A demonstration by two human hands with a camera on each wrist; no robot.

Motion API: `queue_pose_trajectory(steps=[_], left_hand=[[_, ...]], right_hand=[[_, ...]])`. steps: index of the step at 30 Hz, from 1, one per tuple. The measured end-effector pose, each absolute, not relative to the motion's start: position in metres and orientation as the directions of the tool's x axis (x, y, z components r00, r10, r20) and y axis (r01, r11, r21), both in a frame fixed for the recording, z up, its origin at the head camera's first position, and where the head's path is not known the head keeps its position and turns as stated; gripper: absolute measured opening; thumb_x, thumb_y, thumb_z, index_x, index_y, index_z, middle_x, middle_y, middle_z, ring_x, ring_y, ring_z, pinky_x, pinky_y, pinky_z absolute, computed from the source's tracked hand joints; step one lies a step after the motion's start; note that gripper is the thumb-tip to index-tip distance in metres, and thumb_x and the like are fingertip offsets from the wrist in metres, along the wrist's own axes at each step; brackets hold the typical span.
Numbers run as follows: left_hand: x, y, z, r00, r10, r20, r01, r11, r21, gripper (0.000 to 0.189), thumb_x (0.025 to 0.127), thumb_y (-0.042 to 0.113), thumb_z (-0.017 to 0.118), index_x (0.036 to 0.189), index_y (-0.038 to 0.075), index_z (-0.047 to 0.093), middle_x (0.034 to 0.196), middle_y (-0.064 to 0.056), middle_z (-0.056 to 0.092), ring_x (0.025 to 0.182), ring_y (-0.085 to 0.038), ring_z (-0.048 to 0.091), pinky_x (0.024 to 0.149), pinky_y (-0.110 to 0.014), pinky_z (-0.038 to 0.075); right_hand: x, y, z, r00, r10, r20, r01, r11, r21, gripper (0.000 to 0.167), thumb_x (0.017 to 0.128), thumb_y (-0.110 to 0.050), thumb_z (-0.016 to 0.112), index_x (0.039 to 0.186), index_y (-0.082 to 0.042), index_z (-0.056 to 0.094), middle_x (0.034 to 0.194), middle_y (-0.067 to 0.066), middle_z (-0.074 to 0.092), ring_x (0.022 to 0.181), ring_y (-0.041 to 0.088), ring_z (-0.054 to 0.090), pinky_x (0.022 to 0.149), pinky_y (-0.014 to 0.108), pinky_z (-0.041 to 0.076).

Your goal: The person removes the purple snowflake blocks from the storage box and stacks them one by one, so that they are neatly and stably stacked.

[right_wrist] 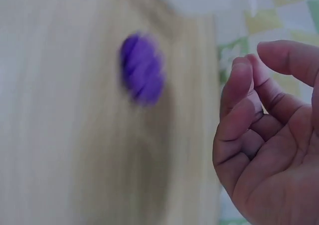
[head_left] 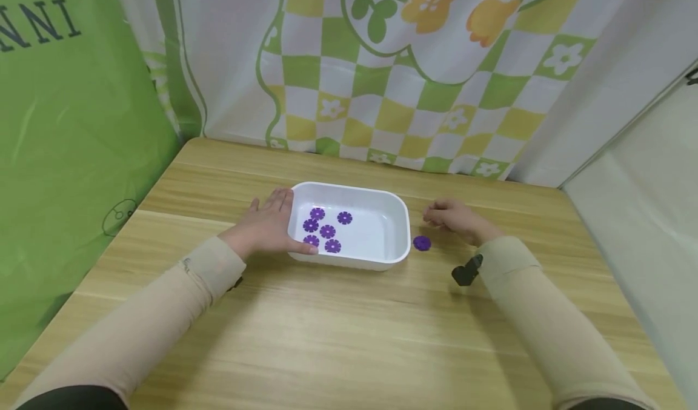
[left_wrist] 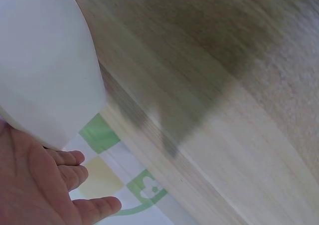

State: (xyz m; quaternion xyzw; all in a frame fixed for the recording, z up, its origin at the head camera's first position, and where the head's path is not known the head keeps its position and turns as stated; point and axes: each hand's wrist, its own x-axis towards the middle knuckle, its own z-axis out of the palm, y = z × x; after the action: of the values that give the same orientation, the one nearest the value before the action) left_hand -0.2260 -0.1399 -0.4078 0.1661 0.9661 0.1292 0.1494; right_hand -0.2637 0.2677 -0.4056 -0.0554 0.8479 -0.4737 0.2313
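Note:
A white rectangular plastic tub (head_left: 376, 263) stands on the table with several purple snowflake-shaped discs (head_left: 328, 232) in its left half. Against the tub's left end rests my left hand (head_left: 267, 225), its thumb along the near rim and its fingers extended toward the far corner. In the left wrist view those fingers (left_wrist: 75, 172) look straight beside the tub's white wall (left_wrist: 50, 60). To the right of the tub lies a small purple disc pile (head_left: 422, 243), blurred in the right wrist view. My right hand (head_left: 455, 218) hovers just beyond it, fingers loosely bent, thumb apart, nothing between them.
The wooden table (head_left: 327, 337) reaches back to a checked, flowered curtain (head_left: 382, 95). A green cloth (head_left: 65, 155) hangs on the left and a pale panel (head_left: 643, 174) stands on the right. A black wrist device (head_left: 467, 272) sits under the right cuff.

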Motion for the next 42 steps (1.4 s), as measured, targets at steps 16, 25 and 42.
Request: queue_pose_trajectory(steps=[16,25,42], left_hand=[[-0.226,-0.143,-0.411,-0.898,0.37,-0.237,0.299,0.91,0.286,0.148,0.071,0.089,0.065,0.161,-0.008,-0.001,0.169,-0.025,-0.002,0.157,-0.039,-0.001,0.121,-0.064,0.0],[-0.227,-0.143,-0.411,-0.896,0.368,-0.247,0.293,0.91,0.293,0.148,0.071,0.091,0.063,0.161,-0.007,-0.001,0.17,-0.024,-0.002,0.157,-0.039,-0.002,0.122,-0.064,0.001],[-0.226,-0.144,-0.409,-0.902,0.358,-0.242,0.282,0.912,0.297,0.148,0.071,0.088,0.066,0.162,-0.006,-0.001,0.17,-0.023,0.0,0.157,-0.038,-0.001,0.122,-0.064,0.002]], right_hand=[[-0.284,0.185,-0.371,-0.847,-0.427,-0.316,0.075,0.493,-0.867,0.035,0.11,-0.019,0.052,0.13,0.008,0.057,0.131,0.023,0.06,0.121,0.033,0.056,0.105,0.045,0.045],[-0.292,0.149,-0.365,-0.818,-0.481,-0.315,0.039,0.501,-0.865,0.036,0.11,-0.016,0.051,0.133,0.011,0.055,0.134,0.029,0.058,0.127,0.042,0.055,0.11,0.052,0.044],[-0.305,0.107,-0.38,-0.802,-0.487,-0.346,-0.021,0.602,-0.798,0.03,0.107,-0.015,0.056,0.126,0.007,0.062,0.126,0.023,0.065,0.117,0.034,0.061,0.102,0.045,0.051]])
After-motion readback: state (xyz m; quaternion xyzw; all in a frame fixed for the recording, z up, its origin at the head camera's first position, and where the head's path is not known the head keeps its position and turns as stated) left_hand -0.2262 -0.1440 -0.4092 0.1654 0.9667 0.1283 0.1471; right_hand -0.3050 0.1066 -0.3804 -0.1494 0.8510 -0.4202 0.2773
